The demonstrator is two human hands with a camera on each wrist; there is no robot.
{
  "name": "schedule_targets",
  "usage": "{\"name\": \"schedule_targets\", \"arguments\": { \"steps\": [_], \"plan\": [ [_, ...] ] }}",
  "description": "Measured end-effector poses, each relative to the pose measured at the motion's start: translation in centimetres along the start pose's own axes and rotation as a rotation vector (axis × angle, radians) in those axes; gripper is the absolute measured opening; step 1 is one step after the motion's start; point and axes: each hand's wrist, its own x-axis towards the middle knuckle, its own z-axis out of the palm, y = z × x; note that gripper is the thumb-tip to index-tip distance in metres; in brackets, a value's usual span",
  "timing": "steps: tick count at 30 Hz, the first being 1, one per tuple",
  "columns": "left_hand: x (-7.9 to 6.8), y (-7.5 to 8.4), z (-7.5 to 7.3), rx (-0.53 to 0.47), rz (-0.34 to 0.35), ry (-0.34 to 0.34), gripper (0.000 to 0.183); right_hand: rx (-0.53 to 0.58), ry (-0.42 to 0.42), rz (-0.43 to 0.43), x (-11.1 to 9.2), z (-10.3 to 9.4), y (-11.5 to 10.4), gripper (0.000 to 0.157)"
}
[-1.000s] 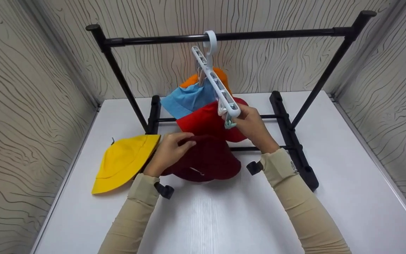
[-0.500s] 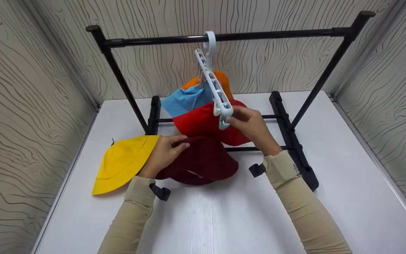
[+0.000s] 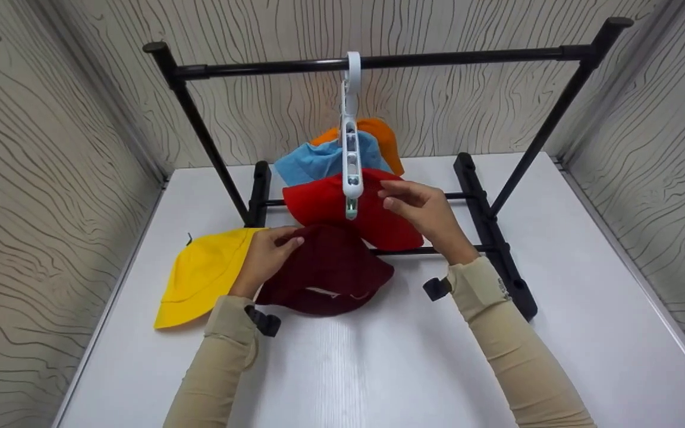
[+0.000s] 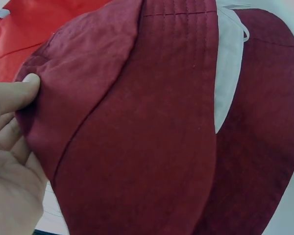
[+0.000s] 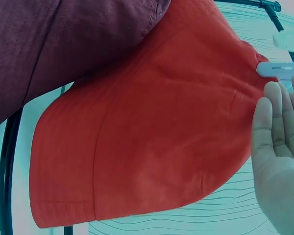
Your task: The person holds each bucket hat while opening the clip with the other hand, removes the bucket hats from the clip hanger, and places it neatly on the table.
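Note:
My left hand [image 3: 266, 254] pinches the crown edge of a maroon bucket hat [image 3: 324, 267], thumb in front; the left wrist view shows the thumb on the cloth and the brim hanging open. A white clip hanger [image 3: 351, 148] hangs from the black rail, its near end pointing at me. A pale green clip [image 3: 351, 208] dangles from that end. Beneath the hanger hangs a red bucket hat [image 3: 313, 199], with a light blue hat [image 3: 301, 163] and an orange hat [image 3: 387, 139] farther back. My right hand [image 3: 429, 214] is beside the red hat, fingers extended and holding nothing.
A yellow bucket hat [image 3: 206, 267] lies on the white table [image 3: 342, 380] at the left. The black rack [image 3: 467, 57] spans the back, its feet and lower bars behind the hats. Patterned walls [image 3: 51, 178] close in the sides and back.
The hanger has swung left to point straight at me, carrying the red hat. My right hand has let go of the clip area. My left hand has moved left with the maroon hat.

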Motion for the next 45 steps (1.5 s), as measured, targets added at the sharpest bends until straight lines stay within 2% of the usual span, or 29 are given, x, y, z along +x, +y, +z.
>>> {"name": "schedule_targets", "arguments": {
  "steps": [5,10,21,27,36,45],
  "plan": [
    [0.1,-0.4,-0.2,0.011,-0.057,0.021,0.022,0.044,-0.004,0.004,-0.2,-0.1,0.2,0.04],
    [0.2,-0.9,-0.3,0.018,-0.107,0.04,0.021,0.037,0.006,0.008,-0.3,-0.3,0.2,0.039],
    [0.6,-2.4,-0.9,0.075,-0.131,0.092,0.024,0.024,0.043,0.026,-0.4,-0.7,0.5,0.038],
    [0.8,-2.8,-1.1,0.085,-0.158,0.135,0.024,0.021,0.054,0.029,-0.5,-0.9,0.7,0.043],
    [0.9,-3.5,-1.2,0.101,-0.155,0.182,0.023,0.007,0.06,0.033,-0.6,-1.0,0.8,0.04],
    [0.9,-4.4,-1.4,0.137,-0.161,0.245,0.025,0.049,0.058,0.024,-0.7,-1.0,0.9,0.04]
  ]
}}
